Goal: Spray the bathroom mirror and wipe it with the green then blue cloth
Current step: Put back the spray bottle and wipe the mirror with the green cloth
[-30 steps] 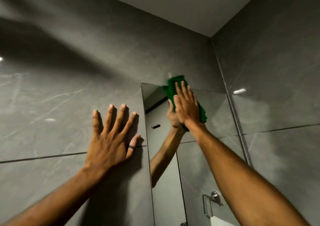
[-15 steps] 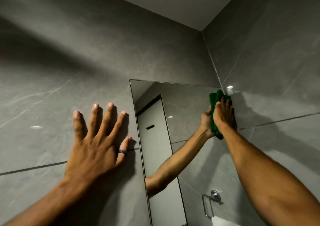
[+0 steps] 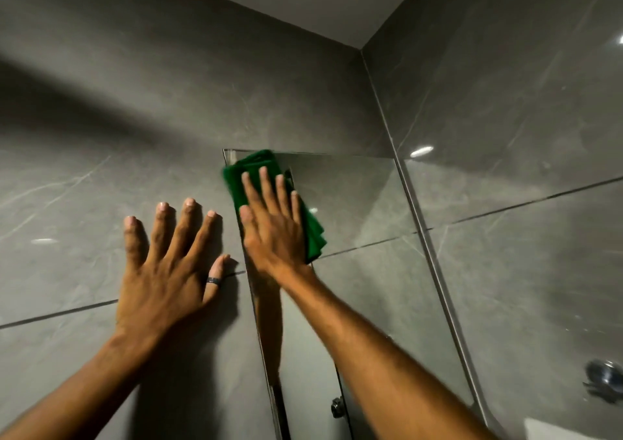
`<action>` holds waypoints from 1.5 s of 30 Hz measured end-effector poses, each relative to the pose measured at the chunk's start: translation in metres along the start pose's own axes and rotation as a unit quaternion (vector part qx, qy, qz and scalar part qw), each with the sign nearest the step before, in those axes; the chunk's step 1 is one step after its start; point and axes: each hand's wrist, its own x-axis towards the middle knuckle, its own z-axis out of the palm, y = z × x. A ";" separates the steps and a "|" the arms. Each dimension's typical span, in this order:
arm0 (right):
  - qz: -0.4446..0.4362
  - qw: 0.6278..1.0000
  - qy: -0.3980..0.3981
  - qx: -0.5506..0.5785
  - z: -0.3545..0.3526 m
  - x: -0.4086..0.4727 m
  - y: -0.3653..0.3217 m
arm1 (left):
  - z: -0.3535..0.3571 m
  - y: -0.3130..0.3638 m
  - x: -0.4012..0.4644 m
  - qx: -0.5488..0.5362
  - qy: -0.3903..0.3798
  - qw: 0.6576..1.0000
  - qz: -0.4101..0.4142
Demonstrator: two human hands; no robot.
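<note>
The frameless bathroom mirror (image 3: pixel 357 203) is set into the grey tiled wall beside the room's right corner. My right hand (image 3: pixel 273 220) lies flat on the folded green cloth (image 3: pixel 313 233) and presses it against the mirror's top left corner, fingers pointing up. The cloth's upper edge reaches the mirror's top rim. My left hand (image 3: pixel 168 271) rests spread on the grey wall tile just left of the mirror, a dark ring on its little finger, holding nothing. No blue cloth or spray bottle is in view.
The side wall (image 3: pixel 522 136) meets the mirror at a metal corner strip (image 3: pixel 435 257). A chrome fitting (image 3: pixel 603 377) is mounted low on the side wall, with a white object (image 3: pixel 553 431) below it. A reflected door knob (image 3: pixel 336 406) shows low in the mirror.
My right hand swept the green cloth from the mirror's top right corner across to its top left corner. The left hand stayed planted on the wall while the camera shifted.
</note>
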 end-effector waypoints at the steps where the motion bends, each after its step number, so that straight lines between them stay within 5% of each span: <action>1: -0.015 1.000 -0.004 0.010 0.004 -0.016 -0.009 | 0.003 0.001 -0.006 -0.010 0.007 1.000 -0.006; 8: -0.013 1.000 -0.024 -0.006 0.007 -0.137 0.041 | 0.020 0.028 -0.080 -0.029 0.012 0.999 0.032; 20: 0.342 0.939 0.030 -0.008 -0.028 -0.142 0.266 | 0.019 0.042 -0.104 -0.008 -0.049 0.995 0.087; 27: 0.477 0.878 0.046 0.010 -0.024 -0.230 0.264 | 0.020 0.041 -0.101 -0.007 -0.044 0.995 0.089; 32: 0.405 0.914 0.034 0.024 -0.013 -0.260 0.188 | 0.016 0.044 -0.102 -0.021 -0.046 0.995 0.088; 40: 0.166 0.985 -0.017 -0.042 0.013 -0.236 0.039 | 0.019 0.043 -0.104 -0.027 -0.043 0.995 0.088; 45: 0.128 0.989 -0.069 -0.014 0.024 -0.329 -0.010 | 0.021 0.042 -0.104 -0.038 -0.037 0.994 0.091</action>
